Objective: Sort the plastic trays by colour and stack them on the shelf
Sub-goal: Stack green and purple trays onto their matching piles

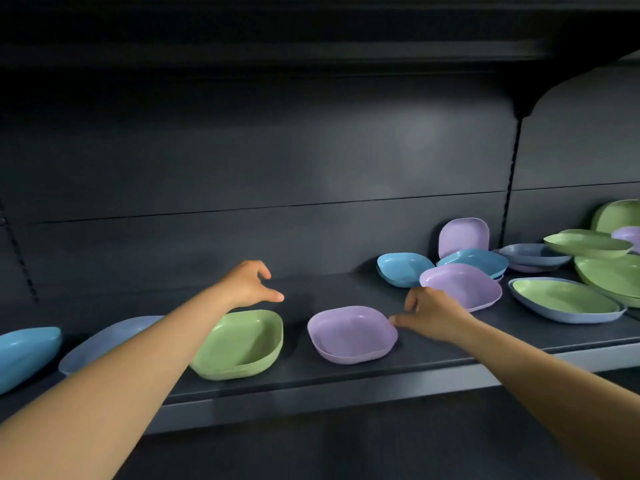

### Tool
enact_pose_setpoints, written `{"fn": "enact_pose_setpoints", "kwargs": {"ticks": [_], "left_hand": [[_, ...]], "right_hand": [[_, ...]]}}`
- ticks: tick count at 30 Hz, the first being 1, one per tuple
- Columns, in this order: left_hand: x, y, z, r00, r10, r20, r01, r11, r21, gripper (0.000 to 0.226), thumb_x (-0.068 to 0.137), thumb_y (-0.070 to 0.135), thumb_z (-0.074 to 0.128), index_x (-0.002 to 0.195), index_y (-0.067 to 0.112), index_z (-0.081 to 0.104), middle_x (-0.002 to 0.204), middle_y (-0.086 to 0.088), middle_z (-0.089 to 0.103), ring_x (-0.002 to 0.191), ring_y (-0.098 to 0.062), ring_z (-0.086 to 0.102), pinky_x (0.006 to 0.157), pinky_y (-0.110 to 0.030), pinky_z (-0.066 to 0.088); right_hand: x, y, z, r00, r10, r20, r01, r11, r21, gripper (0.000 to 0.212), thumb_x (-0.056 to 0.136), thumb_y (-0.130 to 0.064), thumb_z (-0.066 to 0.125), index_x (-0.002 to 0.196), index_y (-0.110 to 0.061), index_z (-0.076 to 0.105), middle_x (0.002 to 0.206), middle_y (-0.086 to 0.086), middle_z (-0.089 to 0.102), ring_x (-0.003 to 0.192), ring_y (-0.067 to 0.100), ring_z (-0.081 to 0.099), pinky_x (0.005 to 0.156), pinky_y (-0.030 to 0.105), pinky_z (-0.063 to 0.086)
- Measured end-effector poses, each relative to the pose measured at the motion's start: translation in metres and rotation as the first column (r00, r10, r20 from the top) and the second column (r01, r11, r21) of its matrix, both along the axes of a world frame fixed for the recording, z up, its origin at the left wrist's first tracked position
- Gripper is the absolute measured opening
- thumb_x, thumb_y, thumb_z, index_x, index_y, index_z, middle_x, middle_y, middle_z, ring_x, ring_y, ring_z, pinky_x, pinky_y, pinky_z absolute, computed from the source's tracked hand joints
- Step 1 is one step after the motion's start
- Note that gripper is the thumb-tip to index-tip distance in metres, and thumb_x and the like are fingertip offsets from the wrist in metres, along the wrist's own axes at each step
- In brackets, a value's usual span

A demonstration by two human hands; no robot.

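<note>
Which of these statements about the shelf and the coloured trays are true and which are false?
1. A green tray sits on the shelf under the left forearm. True.
2. The left hand grips a purple tray. False: it hovers above the shelf with loosely curled fingers and holds nothing.
3. The right hand is beside the front purple tray, its thumb at the rim. True.
4. All the trays are already sorted into neat stacks by colour. False: at the right, green, purple and blue trays lie mixed and overlapping.
5. A purple tray leans upright against the back wall. True.
</note>
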State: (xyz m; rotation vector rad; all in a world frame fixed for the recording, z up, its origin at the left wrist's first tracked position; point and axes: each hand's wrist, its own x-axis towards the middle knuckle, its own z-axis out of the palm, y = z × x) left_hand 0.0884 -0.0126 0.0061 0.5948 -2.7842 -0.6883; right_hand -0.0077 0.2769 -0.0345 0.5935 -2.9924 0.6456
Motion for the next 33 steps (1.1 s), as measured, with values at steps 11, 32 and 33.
{"fn": "enact_pose_setpoints", "kwargs": {"ticks": [11,32,33], "left_hand": [[-0.073,0.133,0.012,0.983,-0.181,0.011,0.182,0.980,-0.086,0.055,0.080,0.038,0.071,0.126,0.019,0.049,0.133,-0.001,0.044,0.121,-0.018,0.045,0.091,-0.027,0.039],[-0.198,0.228,-0.052,0.987,-0.118,0.105,0.060,0.894,0.444,0.038,0.077,0.042,0.073,0.082,0.011,0.050,0.097,-0.003,0.059,0.085,-0.018,0.061,0.092,-0.033,0.053],[-0.201,0.231,-0.056,0.988,-0.112,0.106,0.045,0.867,0.496,0.042,0.075,0.043,0.075,0.091,0.009,0.056,0.105,-0.003,0.061,0.091,-0.018,0.061,0.093,-0.033,0.052]], "right_hand": [[-0.070,0.128,0.036,0.964,-0.003,-0.266,0.019,0.998,0.060,0.031,0.078,-0.049,0.067,0.093,-0.027,0.051,0.089,-0.005,0.055,0.088,0.020,0.054,0.073,0.027,0.038],[-0.177,0.233,0.031,0.998,-0.053,-0.043,0.065,0.926,0.373,0.066,0.072,-0.050,0.073,0.124,-0.018,0.049,0.098,-0.006,0.049,0.088,0.015,0.048,0.059,0.019,0.036],[-0.182,0.235,0.032,0.997,-0.073,-0.006,0.070,0.923,0.378,0.067,0.072,-0.052,0.073,0.124,-0.017,0.049,0.102,-0.006,0.050,0.091,0.016,0.050,0.065,0.021,0.039]]}}
